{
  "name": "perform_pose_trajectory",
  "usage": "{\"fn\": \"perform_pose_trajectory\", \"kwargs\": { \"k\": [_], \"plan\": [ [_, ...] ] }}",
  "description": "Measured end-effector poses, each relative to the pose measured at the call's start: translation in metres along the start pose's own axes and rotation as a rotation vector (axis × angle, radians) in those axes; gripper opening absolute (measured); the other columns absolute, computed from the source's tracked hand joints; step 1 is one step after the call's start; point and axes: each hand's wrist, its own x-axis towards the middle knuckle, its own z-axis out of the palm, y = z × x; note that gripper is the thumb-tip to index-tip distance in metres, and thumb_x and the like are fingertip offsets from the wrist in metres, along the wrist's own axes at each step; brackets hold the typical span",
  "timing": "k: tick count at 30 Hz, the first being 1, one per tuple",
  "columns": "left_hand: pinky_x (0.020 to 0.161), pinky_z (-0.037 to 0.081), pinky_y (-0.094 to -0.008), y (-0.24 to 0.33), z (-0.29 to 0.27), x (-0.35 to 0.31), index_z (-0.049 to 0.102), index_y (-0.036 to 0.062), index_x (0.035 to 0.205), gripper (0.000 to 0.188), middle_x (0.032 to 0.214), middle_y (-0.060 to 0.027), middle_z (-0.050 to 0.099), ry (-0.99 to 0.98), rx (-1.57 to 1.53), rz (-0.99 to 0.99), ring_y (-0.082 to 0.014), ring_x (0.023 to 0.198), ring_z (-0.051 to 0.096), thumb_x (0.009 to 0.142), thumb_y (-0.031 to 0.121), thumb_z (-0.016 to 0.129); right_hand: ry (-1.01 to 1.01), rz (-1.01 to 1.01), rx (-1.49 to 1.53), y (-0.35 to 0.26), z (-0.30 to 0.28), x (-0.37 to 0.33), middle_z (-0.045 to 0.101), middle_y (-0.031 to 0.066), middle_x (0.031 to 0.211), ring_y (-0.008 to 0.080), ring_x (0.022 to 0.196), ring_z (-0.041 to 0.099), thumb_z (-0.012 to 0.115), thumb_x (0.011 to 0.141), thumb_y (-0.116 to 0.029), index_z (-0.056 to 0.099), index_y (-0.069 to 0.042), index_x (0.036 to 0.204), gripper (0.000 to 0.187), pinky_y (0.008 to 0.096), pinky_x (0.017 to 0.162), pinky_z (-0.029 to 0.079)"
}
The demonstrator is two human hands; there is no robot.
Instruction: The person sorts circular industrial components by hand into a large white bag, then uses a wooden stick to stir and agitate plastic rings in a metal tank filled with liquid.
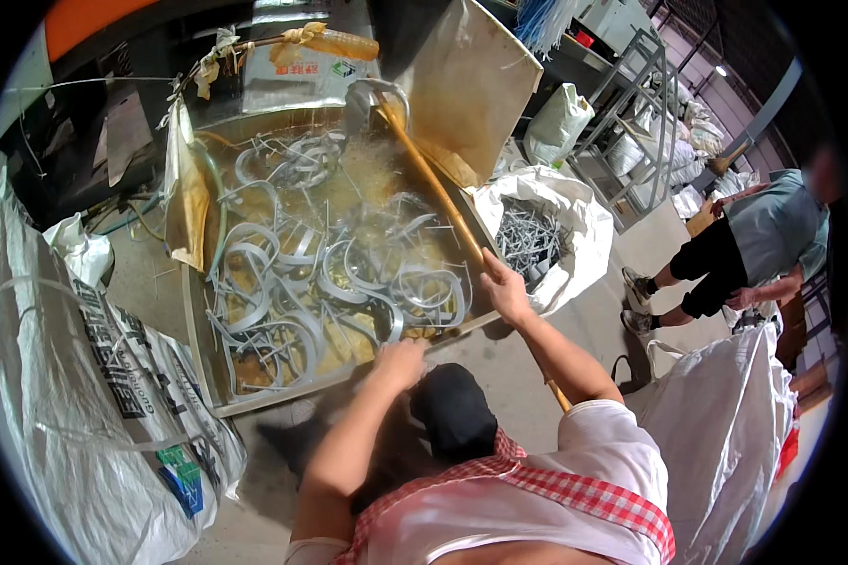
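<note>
My right hand [505,288] is wrapped round the long wooden handle [435,188] of a tool. Its grey scoop-like head [372,102] rests at the far side of a metal tank; the exact kind is unclear. Shallow, yellowish, rippling water fills the tank [283,400]. Grey curled plastic strips [334,273] and thin straight pieces lie tangled in it. At the near rim, my left hand [400,363] is closed and slightly blurred; what it holds, if anything, is hidden.
An open white sack [589,235] of grey pieces stands right of the tank. Big woven bags flank me, left [94,395] and right [721,424]. A tall board [471,85] leans behind. Another person [763,235] stands at the right, near a metal step ladder [641,122].
</note>
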Motion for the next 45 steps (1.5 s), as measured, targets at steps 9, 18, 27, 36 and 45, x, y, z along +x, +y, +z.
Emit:
{"fn": "perform_pose_trajectory", "kwargs": {
  "k": [9, 18, 27, 36, 45],
  "plan": [
    [0.081, 0.046, -0.045, 0.002, -0.003, -0.005, 0.056, 0.002, 0.104, 0.035, 0.098, -0.0198, 0.062, -0.029, -0.009, 0.004, -0.0367, 0.093, 0.059, 0.077, 0.023, 0.062, -0.021, 0.08, -0.077, 0.034, 0.0, -0.003, 0.062, 0.0095, 0.109, 0.0119, 0.089, 0.058, 0.055, 0.085, -0.004, 0.042, -0.008, 0.134, 0.051, 0.0234, 0.077, 0.045],
    [0.084, 0.045, -0.0447, 0.003, -0.005, -0.006, 0.054, 0.005, 0.112, 0.04, 0.101, -0.019, 0.062, -0.029, -0.002, -0.042, -0.0355, 0.098, 0.057, 0.078, 0.024, 0.062, 0.016, 0.203, 0.191, 0.031, -0.01, -0.007, 0.062, 0.0042, 0.108, 0.0082, 0.086, 0.055, 0.056, 0.084, -0.004, 0.043, -0.006, 0.133, 0.051, 0.0216, 0.075, 0.044],
    [0.083, 0.046, -0.0412, 0.002, -0.03, 0.001, 0.047, 0.0053, 0.125, 0.05, 0.111, -0.0183, 0.059, 0.306, -0.239, -0.035, -0.0296, 0.096, 0.059, 0.081, 0.025, 0.06, 0.007, -0.051, -0.138, -0.022, -0.022, -0.045, 0.061, 0.0096, 0.115, 0.0068, 0.092, 0.056, 0.055, 0.086, -0.001, 0.042, -0.01, 0.134, 0.051, 0.0228, 0.082, 0.044],
    [0.107, 0.02, -0.0509, -0.076, -0.057, 0.012, -0.013, 0.0142, 0.142, 0.105, 0.149, -0.0159, 0.006, 1.049, -1.863, -0.188, -0.0374, 0.135, 0.014, 0.079, 0.053, 0.062, -0.4, -0.293, -0.628, -0.022, -0.056, -0.108, 0.058, 0.0127, 0.082, 0.0345, 0.068, 0.058, 0.057, 0.082, -0.014, 0.043, -0.027, 0.131, 0.052, 0.044, 0.06, 0.047],
    [0.082, 0.049, -0.0395, -0.158, -0.035, 0.024, 0.049, -0.0009, 0.111, 0.032, 0.11, -0.0118, 0.052, 1.224, -2.127, -0.395, -0.0289, 0.097, 0.054, 0.083, 0.008, 0.062, -0.537, -0.348, -0.739, -0.008, -0.068, -0.126, 0.059, 0.0097, 0.083, 0.0316, 0.065, 0.059, 0.057, 0.083, -0.017, 0.046, -0.028, 0.129, 0.048, 0.0416, 0.056, 0.049]
  ]
}}
